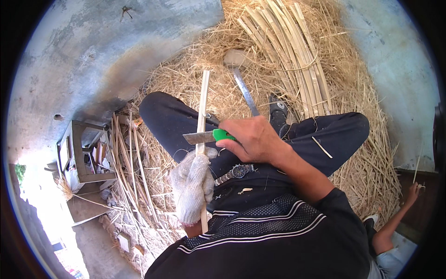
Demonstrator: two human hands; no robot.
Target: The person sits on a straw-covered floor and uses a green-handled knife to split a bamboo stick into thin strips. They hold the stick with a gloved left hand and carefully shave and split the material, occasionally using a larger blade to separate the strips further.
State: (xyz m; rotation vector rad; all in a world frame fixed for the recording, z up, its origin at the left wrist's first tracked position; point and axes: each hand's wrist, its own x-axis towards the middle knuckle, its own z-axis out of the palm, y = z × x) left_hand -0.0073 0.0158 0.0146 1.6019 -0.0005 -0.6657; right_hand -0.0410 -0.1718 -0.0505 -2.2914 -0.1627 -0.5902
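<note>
Bristly straw lay beneath a sheaf of long strips. One slim, pale strip ran over the lap, clasped by the left hand in coarse knit; the bare right hand gripped a green-handled knife, its flat metal blade across the strip.

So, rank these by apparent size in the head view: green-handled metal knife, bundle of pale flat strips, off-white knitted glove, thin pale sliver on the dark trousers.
1. Bundle of pale flat strips
2. Off-white knitted glove
3. Green-handled metal knife, visible part only
4. Thin pale sliver
</note>
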